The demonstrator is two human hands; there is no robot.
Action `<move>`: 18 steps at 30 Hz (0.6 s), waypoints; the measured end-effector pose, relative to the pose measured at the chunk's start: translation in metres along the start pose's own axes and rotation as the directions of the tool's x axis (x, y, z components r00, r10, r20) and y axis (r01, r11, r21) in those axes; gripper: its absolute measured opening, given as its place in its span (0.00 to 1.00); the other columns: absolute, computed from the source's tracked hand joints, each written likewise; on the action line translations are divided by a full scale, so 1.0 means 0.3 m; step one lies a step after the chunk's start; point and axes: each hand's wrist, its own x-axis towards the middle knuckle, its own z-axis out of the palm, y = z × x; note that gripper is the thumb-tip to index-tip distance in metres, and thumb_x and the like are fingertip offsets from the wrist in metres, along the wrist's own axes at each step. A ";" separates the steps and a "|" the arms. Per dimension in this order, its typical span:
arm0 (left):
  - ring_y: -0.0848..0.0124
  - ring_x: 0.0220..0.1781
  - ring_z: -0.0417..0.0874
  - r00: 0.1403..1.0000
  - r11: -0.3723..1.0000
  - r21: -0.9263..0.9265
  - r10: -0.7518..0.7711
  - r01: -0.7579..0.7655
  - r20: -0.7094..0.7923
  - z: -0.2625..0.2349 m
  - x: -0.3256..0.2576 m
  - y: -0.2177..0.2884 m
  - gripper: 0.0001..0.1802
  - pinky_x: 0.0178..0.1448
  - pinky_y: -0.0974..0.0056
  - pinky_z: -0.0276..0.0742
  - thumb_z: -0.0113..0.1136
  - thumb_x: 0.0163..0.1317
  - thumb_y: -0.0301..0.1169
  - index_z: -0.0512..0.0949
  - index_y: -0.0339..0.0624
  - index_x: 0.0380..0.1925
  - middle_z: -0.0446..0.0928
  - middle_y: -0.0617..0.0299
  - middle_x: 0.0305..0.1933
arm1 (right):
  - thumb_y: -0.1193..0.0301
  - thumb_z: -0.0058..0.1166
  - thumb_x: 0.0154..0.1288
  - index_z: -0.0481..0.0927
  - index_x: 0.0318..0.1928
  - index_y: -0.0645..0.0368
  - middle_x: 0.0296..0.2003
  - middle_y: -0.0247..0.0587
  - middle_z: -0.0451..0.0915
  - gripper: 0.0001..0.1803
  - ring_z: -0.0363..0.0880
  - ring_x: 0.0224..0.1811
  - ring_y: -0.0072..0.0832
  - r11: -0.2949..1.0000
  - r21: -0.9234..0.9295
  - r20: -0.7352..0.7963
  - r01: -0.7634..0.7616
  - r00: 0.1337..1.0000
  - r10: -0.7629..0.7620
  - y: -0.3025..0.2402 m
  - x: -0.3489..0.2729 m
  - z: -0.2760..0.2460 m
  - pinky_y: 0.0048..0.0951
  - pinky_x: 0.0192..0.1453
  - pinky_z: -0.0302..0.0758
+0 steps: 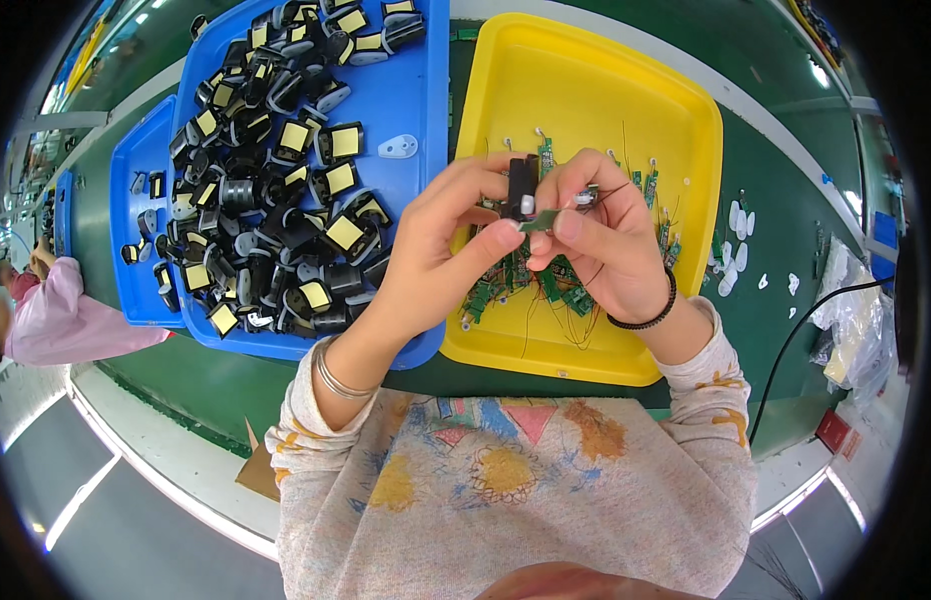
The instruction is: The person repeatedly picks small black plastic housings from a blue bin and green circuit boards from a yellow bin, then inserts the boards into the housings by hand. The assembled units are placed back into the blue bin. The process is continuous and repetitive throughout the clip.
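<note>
Over the yellow tray [596,75] my two hands meet. My left hand [441,240] is closed around a small black plastic housing [523,180], held upright. Pinched between my right thumb and fingers is a small green circuit board [539,221], right against the lower end of the housing; my right hand [618,245] also has a small silvery part with thin wires [587,197] at its fingers. Whether board and housing are joined cannot be seen. Beneath the hands, several green circuit boards [561,285] with thin wires lie in the yellow tray, partly hidden.
To the left, a large blue tray [416,90] holds a heap of black housings with pale yellow pads [286,190]. A smaller blue tray [136,290] adjoins it. White plastic pieces [731,250], a black cable [786,340] and clear bags [856,320] lie right. Another person's pink sleeve [71,315] shows far left.
</note>
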 end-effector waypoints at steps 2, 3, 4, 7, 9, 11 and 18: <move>0.72 0.45 0.73 0.997 0.999 0.026 0.036 -0.034 -0.068 0.006 0.004 0.001 0.12 0.49 0.67 0.69 0.51 0.59 0.24 0.68 0.35 0.43 0.70 0.57 0.47 | 0.81 0.51 0.57 0.67 0.36 0.62 0.34 0.43 0.74 0.07 0.78 0.32 0.27 0.999 -0.048 -0.017 0.007 1.000 -0.008 -0.007 -0.001 0.004 0.25 0.37 0.80; 0.72 0.46 0.73 0.994 0.998 -0.049 0.026 -0.031 -0.102 0.011 0.002 0.003 0.11 0.49 0.67 0.69 0.52 0.58 0.24 0.69 0.35 0.42 0.70 0.57 0.48 | 0.81 0.51 0.57 0.68 0.35 0.63 0.34 0.43 0.74 0.07 0.78 0.32 0.26 0.997 -0.072 -0.020 0.023 0.999 -0.025 -0.012 -0.002 0.005 0.25 0.38 0.80; 0.72 0.46 0.73 0.991 0.992 -0.124 0.013 -0.030 -0.134 0.014 0.000 0.005 0.10 0.49 0.67 0.69 0.53 0.58 0.23 0.70 0.34 0.41 0.70 0.57 0.48 | 0.82 0.51 0.57 0.68 0.35 0.63 0.34 0.43 0.74 0.08 0.78 0.32 0.26 0.995 -0.096 -0.023 0.040 0.999 -0.042 -0.015 -0.003 0.006 0.24 0.38 0.79; 0.73 0.46 0.73 0.986 0.962 -0.272 -0.024 -0.022 -0.167 0.015 -0.009 -0.003 0.09 0.49 0.68 0.70 0.53 0.58 0.23 0.71 0.34 0.39 0.72 0.58 0.46 | 0.83 0.52 0.55 0.69 0.36 0.63 0.35 0.43 0.74 0.08 0.78 0.32 0.25 0.940 -0.278 -0.075 0.199 0.971 -0.228 -0.009 -0.004 0.015 0.23 0.38 0.79; 0.74 0.45 0.73 0.990 0.953 -0.299 -0.089 0.053 -0.109 0.006 -0.014 0.001 0.10 0.49 0.69 0.70 0.54 0.57 0.22 0.70 0.33 0.39 0.73 0.59 0.43 | 0.84 0.53 0.53 0.71 0.35 0.63 0.35 0.43 0.75 0.08 0.78 0.32 0.26 0.875 -0.369 -0.049 0.313 0.934 -0.354 -0.006 0.000 0.008 0.24 0.37 0.78; 0.74 0.44 0.75 0.984 0.939 -0.328 -0.146 0.106 -0.098 0.008 -0.016 0.008 0.10 0.49 0.68 0.72 0.55 0.57 0.25 0.71 0.33 0.39 0.74 0.59 0.40 | 0.85 0.54 0.50 0.72 0.33 0.64 0.34 0.44 0.76 0.09 0.78 0.33 0.28 0.675 -0.582 0.088 0.454 0.860 -0.502 -0.013 0.006 -0.010 0.25 0.36 0.78; 0.74 0.42 0.75 0.971 0.917 -0.388 -0.172 0.095 -0.168 0.017 -0.026 0.003 0.12 0.48 0.67 0.74 0.60 0.51 0.22 0.71 0.33 0.36 0.74 0.59 0.39 | 0.88 0.50 0.39 0.76 0.30 0.65 0.32 0.46 0.78 0.13 0.78 0.34 0.36 -0.002 -0.723 0.596 0.691 0.622 -0.508 -0.045 0.004 -0.022 0.29 0.36 0.76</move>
